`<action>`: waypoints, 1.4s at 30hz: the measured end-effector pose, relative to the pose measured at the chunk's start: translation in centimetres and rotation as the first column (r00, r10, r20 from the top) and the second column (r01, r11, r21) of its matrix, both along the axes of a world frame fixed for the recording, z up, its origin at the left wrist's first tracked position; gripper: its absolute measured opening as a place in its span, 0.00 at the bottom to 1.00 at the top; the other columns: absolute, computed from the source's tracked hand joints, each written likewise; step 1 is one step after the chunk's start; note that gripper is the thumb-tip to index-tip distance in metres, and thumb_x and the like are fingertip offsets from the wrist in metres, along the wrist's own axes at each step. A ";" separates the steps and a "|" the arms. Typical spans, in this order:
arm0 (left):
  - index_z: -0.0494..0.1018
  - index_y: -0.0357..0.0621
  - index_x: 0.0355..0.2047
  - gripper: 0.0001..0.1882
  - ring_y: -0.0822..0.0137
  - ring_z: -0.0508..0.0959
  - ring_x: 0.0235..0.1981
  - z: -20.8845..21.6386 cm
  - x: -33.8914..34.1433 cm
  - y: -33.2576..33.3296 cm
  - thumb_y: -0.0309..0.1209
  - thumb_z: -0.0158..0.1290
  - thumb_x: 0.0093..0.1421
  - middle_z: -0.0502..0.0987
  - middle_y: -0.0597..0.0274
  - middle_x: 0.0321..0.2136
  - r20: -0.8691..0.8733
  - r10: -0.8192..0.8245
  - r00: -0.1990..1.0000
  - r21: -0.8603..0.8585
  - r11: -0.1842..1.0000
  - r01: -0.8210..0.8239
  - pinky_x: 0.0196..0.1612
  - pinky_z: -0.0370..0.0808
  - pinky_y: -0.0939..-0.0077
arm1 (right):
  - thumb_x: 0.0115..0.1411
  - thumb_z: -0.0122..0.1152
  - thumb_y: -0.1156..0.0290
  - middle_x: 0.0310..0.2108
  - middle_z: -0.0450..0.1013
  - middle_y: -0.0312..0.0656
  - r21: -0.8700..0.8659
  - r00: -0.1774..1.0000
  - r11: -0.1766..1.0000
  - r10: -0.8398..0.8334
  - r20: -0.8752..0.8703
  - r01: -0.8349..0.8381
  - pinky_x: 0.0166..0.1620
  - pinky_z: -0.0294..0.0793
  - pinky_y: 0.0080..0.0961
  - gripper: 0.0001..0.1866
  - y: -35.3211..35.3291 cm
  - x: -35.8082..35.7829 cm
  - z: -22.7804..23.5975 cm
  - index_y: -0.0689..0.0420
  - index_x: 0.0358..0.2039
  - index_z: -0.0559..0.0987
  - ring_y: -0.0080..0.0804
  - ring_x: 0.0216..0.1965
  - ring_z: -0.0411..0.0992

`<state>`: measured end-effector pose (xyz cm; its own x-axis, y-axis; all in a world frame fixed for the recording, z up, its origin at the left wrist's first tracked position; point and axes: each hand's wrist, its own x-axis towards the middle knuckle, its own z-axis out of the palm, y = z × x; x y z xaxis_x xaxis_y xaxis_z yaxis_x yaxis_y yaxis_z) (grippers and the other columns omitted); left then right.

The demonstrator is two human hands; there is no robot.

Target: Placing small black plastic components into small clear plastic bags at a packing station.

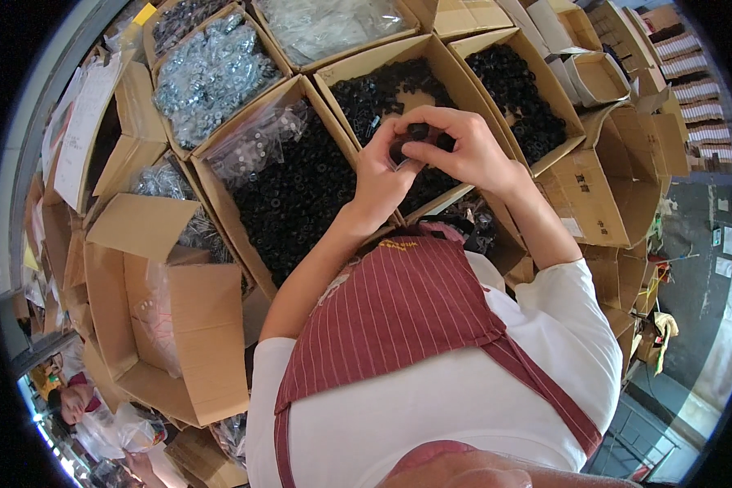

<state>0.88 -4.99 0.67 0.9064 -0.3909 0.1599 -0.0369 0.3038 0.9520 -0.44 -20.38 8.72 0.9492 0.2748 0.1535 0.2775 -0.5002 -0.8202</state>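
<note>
My left hand (380, 172) and my right hand (470, 148) meet above the open cartons, fingers curled together. Between them they hold several small dark round parts (417, 130); their exact kind is too small to tell. Directly beneath is a carton (327, 73) with small black clip-like parts (374, 93) in it. A carton to the left holds many black ring-shaped parts (293, 191), and a clear plastic bag of small pale pieces (256, 146) lies on top of them. On the right side, another carton holds black ring-like parts (512, 89).
Bagged shiny metal parts (211, 77) and clear plastic bags (333, 28) fill cartons at the back. An open carton (211, 342) stands at the left, and stacked cartons (594, 191) are at the right. Another person (98, 423) is at the lower left.
</note>
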 end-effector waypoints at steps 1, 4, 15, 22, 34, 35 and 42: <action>0.71 0.38 0.45 0.16 0.74 0.76 0.44 0.0 0.0 0.0 0.13 0.54 0.56 0.76 0.64 0.40 0.001 0.003 1.000 -0.038 0.999 -0.003 0.49 0.72 0.78 | 0.56 0.67 0.76 0.35 0.78 0.40 0.003 1.000 1.000 0.007 0.012 -0.007 0.39 0.75 0.25 0.14 0.0 0.0 0.1 0.62 0.44 0.81 0.25 0.35 0.75; 0.71 0.37 0.45 0.16 0.74 0.76 0.44 -0.1 0.5 0.3 0.14 0.54 0.56 0.76 0.64 0.40 0.047 -0.027 0.999 0.010 1.000 0.026 0.49 0.72 0.78 | 0.54 0.66 0.78 0.35 0.79 0.40 -0.030 0.978 0.991 0.133 0.163 -0.129 0.38 0.74 0.24 0.16 -1.2 0.6 -0.2 0.61 0.45 0.82 0.26 0.34 0.74; 0.72 0.38 0.46 0.15 0.74 0.77 0.43 0.5 0.4 0.3 0.18 0.57 0.59 0.78 0.65 0.40 0.014 0.004 1.000 0.023 1.000 -0.005 0.48 0.72 0.78 | 0.58 0.62 0.75 0.29 0.77 0.35 0.384 0.954 0.919 0.038 -0.296 0.083 0.27 0.66 0.18 0.13 -1.2 0.1 1.7 0.60 0.44 0.83 0.17 0.23 0.68; 0.72 0.38 0.44 0.12 0.74 0.77 0.41 0.0 0.8 0.2 0.21 0.58 0.60 0.79 0.63 0.38 -0.022 0.110 0.994 0.080 0.991 -0.108 0.45 0.72 0.80 | 0.69 0.46 0.67 0.44 0.72 0.41 0.775 0.771 0.338 0.180 -0.610 0.534 0.36 0.66 0.17 0.17 -3.6 2.1 -1.8 0.64 0.51 0.76 0.23 0.34 0.65; 0.71 0.38 0.43 0.15 0.72 0.77 0.40 -0.5 0.4 -0.5 0.19 0.60 0.56 0.76 0.63 0.39 0.071 0.053 0.996 0.124 0.990 -0.062 0.46 0.72 0.78 | 0.71 0.46 0.60 0.45 0.74 0.41 0.883 0.898 0.409 0.260 -0.356 0.231 0.57 0.66 0.31 0.18 0.8 0.0 -1.1 0.62 0.46 0.76 0.32 0.49 0.69; 0.71 0.38 0.43 0.15 0.72 0.77 0.41 -0.2 0.2 -0.4 0.18 0.60 0.56 0.76 0.63 0.39 0.072 0.050 0.996 0.122 0.991 -0.058 0.47 0.72 0.78 | 0.71 0.47 0.61 0.45 0.74 0.41 0.873 0.912 0.449 0.249 -0.325 0.189 0.57 0.66 0.30 0.18 1.0 0.0 -0.9 0.62 0.46 0.77 0.30 0.49 0.70; 0.70 0.38 0.46 0.16 0.71 0.76 0.45 0.6 0.5 0.3 0.16 0.58 0.58 0.76 0.63 0.39 0.038 -0.061 0.997 0.025 0.998 0.060 0.49 0.73 0.75 | 0.52 0.57 0.78 0.50 0.73 0.46 0.451 0.996 0.891 0.008 0.091 -0.049 0.58 0.65 0.34 0.14 -1.3 -0.3 0.6 0.61 0.40 0.80 0.35 0.54 0.68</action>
